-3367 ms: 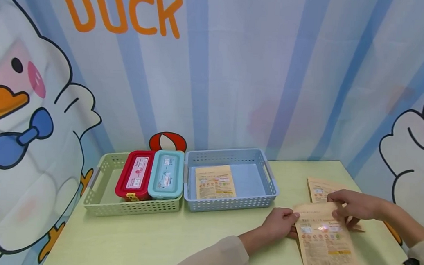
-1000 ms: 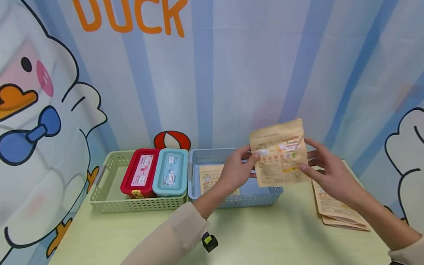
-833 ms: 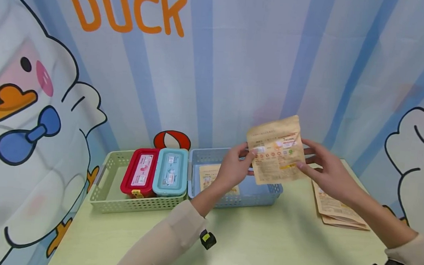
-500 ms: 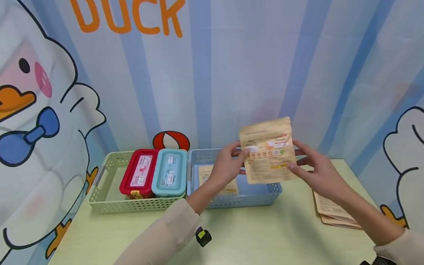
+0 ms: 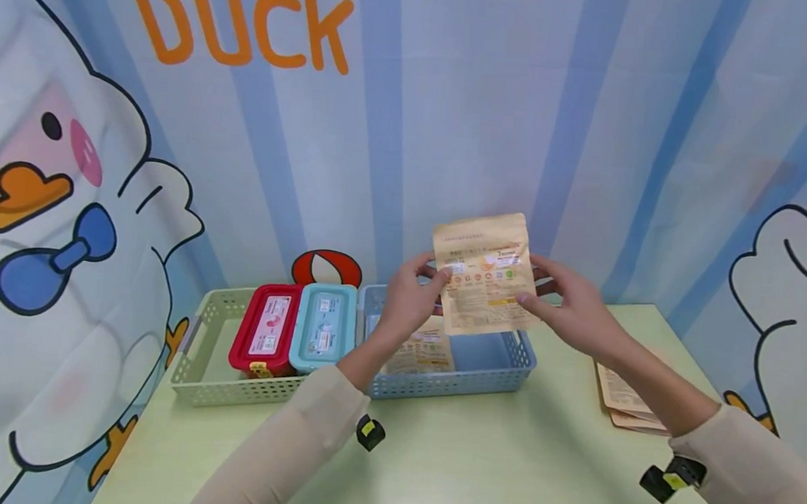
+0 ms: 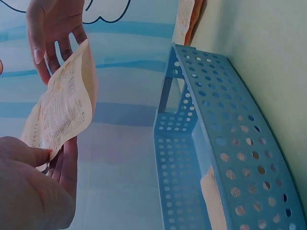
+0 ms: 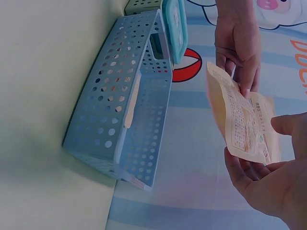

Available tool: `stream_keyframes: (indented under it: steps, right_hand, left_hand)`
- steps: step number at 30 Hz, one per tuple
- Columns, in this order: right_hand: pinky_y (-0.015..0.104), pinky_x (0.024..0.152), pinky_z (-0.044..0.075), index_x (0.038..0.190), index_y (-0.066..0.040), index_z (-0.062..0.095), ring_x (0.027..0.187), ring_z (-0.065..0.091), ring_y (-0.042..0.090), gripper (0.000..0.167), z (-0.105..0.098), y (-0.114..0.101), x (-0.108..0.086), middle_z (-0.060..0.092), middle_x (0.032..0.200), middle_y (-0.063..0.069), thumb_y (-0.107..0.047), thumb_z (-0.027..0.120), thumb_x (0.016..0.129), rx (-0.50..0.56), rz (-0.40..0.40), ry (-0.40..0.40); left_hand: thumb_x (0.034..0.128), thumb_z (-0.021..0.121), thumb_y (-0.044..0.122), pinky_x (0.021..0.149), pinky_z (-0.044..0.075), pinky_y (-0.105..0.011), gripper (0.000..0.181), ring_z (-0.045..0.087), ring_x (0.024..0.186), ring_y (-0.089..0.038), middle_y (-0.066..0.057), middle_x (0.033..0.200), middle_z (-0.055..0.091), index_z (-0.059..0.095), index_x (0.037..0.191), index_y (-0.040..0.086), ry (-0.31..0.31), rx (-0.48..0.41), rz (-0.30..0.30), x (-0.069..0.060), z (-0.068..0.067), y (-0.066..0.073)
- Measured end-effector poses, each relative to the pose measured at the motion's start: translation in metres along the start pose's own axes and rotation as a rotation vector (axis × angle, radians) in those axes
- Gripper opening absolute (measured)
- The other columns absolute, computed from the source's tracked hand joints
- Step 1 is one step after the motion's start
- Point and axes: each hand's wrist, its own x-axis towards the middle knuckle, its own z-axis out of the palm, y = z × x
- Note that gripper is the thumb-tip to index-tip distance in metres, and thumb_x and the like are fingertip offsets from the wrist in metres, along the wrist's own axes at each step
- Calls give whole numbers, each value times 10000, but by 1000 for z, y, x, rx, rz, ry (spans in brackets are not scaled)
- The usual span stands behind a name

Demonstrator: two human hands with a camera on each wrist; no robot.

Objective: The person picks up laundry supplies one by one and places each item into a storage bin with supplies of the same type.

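Observation:
A tan printed pouch [image 5: 484, 277] is held up over the blue basket [image 5: 450, 388], its printed side towards the head camera. My left hand [image 5: 410, 295] pinches its left edge, thumb in front and fingers behind. On the right edge my right hand [image 5: 571, 307] holds it between thumb and fingers. The left wrist view shows the pouch [image 6: 64, 103] bulging slightly, with my left thumb on its face. In the right wrist view the pouch [image 7: 242, 117] hangs clear of the basket [image 7: 103, 91]. Another tan pouch [image 5: 425, 351] lies in the basket's left part, partly hidden by my left hand.
A green basket [image 5: 239, 390] stands left of the blue one, holding a red-lidded box [image 5: 268, 328] and a teal-lidded box [image 5: 324, 328]. More tan pouches [image 5: 628, 396] lie stacked at the table's right, partly behind my right forearm. A striped curtain [image 5: 454, 131] hangs behind.
Both hands lifted the pouch from the right side of the table and brought it left over the blue basket. Over the last second it has moved further left and turned slightly more upright.

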Motion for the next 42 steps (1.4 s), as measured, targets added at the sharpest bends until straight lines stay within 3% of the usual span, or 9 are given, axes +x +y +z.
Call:
stream_keyframes:
  steps: [5, 10, 16, 21, 27, 31, 37, 42]
  right_hand:
    - [465, 877, 547, 1657, -26, 308, 1220, 612, 357, 733, 6, -7, 17, 570, 1409, 190, -323, 646, 1078, 0, -3, -8]
    - [478, 898, 561, 1663, -17, 283, 1239, 597, 370, 741, 9, -13, 28, 552, 1430, 200, -324, 632, 1086, 37, 3, -19]
    - [562, 976, 533, 1678, -71, 276, 1315, 559, 376, 747, 9, -18, 36, 530, 1468, 186, -358, 628, 1085, 56, 38, -31]
    - [550, 958, 545, 1679, -87, 286, 1318, 551, 384, 730, 15, -19, 41, 542, 1459, 188, -325, 633, 1082, 93, 55, -31]
    - [491, 905, 561, 1663, -81, 328, 1288, 547, 387, 687, 23, -18, 49, 527, 1424, 188, -289, 632, 1083, 173, 79, -41]
    - [480, 930, 549, 1656, -57, 334, 1291, 537, 383, 680, 27, -20, 53, 472, 1441, 205, -259, 634, 1080, 196, 97, -24]
    - [449, 911, 547, 1656, -52, 335, 1262, 531, 365, 679, 35, -22, 60, 428, 1457, 216, -265, 631, 1084, 201, 124, -12]
    - [463, 906, 566, 1660, -57, 327, 1258, 540, 364, 675, 40, -22, 65, 448, 1438, 206, -260, 624, 1089, 212, 124, -35]
  left_hand:
    - [1061, 686, 241, 574, 620, -337, 528, 731, 724, -322, -107, 1101, 640, 530, 1554, 133, 89, 43, 11, 4, -8, -2]
    - [1032, 728, 231, 554, 613, -339, 482, 712, 635, -295, -73, 1039, 686, 516, 1452, 131, 180, 75, 54, 5, -15, 4]
    - [1026, 723, 236, 501, 491, -308, 399, 599, 547, -196, -27, 1116, 720, 548, 1370, 137, 247, 123, 122, 1, -21, 13]
    - [1041, 689, 247, 607, 569, -292, 345, 678, 737, -168, -31, 1198, 692, 609, 1357, 133, 247, 153, 125, -2, -23, 14]
    - [1066, 649, 278, 671, 619, -330, 466, 745, 946, -197, -31, 1311, 684, 557, 1496, 124, 243, 186, 105, -8, -25, 15]
    - [1077, 633, 293, 697, 627, -341, 508, 758, 1004, -193, -29, 1380, 662, 524, 1545, 126, 226, 183, 99, -10, -25, 14]
    - [1084, 602, 248, 612, 593, -319, 509, 765, 915, -183, -37, 1434, 628, 516, 1565, 104, 196, 157, 113, -10, -28, 12]
    - [1084, 591, 231, 519, 518, -306, 544, 723, 773, -196, -41, 1459, 612, 475, 1596, 86, 186, 165, 84, -8, -32, 9]
